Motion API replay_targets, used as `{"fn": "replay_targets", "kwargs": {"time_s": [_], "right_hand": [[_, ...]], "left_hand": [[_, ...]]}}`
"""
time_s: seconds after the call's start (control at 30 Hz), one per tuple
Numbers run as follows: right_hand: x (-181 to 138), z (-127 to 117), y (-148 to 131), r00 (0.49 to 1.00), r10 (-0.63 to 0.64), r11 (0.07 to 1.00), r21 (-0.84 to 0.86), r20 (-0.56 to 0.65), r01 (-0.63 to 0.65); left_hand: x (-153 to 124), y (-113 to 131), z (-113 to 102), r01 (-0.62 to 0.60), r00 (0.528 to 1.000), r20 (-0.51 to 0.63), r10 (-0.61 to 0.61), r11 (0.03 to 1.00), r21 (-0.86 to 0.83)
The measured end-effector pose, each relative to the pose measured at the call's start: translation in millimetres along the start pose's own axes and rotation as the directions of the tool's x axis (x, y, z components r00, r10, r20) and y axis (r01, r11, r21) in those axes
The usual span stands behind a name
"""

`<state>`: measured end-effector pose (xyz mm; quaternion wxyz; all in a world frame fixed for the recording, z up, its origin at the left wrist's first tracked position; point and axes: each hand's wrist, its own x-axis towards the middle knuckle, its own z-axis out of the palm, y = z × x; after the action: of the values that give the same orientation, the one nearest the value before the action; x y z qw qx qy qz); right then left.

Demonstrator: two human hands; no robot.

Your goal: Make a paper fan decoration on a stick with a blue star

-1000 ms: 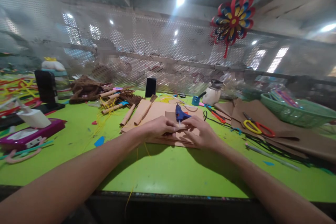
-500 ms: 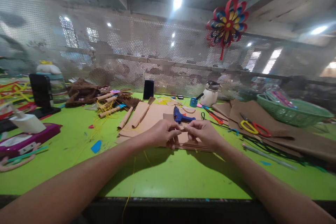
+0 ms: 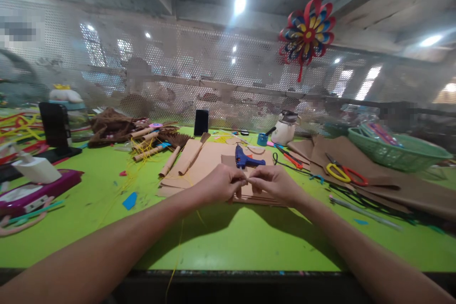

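Observation:
My left hand (image 3: 225,183) and my right hand (image 3: 270,182) meet fingertip to fingertip over the near edge of a stack of brown paper sheets (image 3: 210,156). Both pinch closed on something small that the fingers hide; I cannot make out what it is. Just beyond them a blue glue gun (image 3: 249,159) lies on the stack, its nozzle end to the left. Left on the sheets rests a rolled paper tube with a fanned end (image 3: 192,157). Thin yellow strands hang near my left forearm.
Orange-handled cutters (image 3: 294,160) and yellow-and-red scissors (image 3: 338,172) lie right, beside brown paper (image 3: 377,164) and a green basket (image 3: 416,154). A phone (image 3: 201,122) stands at the back. Paper tubes (image 3: 146,149) and a purple power strip (image 3: 46,192) are on the left.
My hands have drawn slightly closer, and the fingertips now meet where a small gap showed before. The glue gun and the paper stack stay where they were.

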<state>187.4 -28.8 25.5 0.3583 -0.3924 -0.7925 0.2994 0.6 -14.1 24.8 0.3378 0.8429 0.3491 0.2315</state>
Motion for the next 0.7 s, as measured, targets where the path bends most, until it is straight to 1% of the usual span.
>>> {"fn": "replay_targets", "kwargs": {"time_s": [0.13, 0.2, 0.27, 0.47, 0.57, 0.7], "right_hand": [[-2.2, -4.0, -1.4, 0.995, -0.076, 0.987, -0.149, -0.071, 0.064], [-3.5, -8.5, -1.1, 0.988, -0.122, 0.974, -0.203, -0.092, 0.101], [-5.0, -13.4, -1.1, 0.985, -0.152, 0.965, -0.228, -0.087, 0.129], [-9.0, -24.5, -5.9, 0.980, -0.197, 0.959, -0.215, -0.034, 0.186], [-9.2, -25.2, -8.1, 0.977, -0.213, 0.959, -0.195, -0.023, 0.204], [-7.8, -18.6, -6.6, 0.973, -0.230, 0.955, -0.189, 0.014, 0.228]], "left_hand": [[0.1, 1.6, -4.4, -0.056, 0.995, -0.071, 0.066, 0.989, 0.140], [0.1, 1.9, -9.7, -0.067, 0.994, -0.076, 0.082, 0.982, 0.178], [-0.4, 2.9, -14.7, -0.073, 0.994, -0.068, 0.086, 0.981, 0.182], [-4.0, 11.2, -20.7, -0.079, 0.996, -0.039, 0.085, 0.989, 0.127], [-4.4, 12.9, -22.6, -0.099, 0.993, -0.054, 0.109, 0.981, 0.165], [-3.6, 13.5, -22.8, -0.151, 0.983, -0.062, 0.171, 0.958, 0.243]]}}
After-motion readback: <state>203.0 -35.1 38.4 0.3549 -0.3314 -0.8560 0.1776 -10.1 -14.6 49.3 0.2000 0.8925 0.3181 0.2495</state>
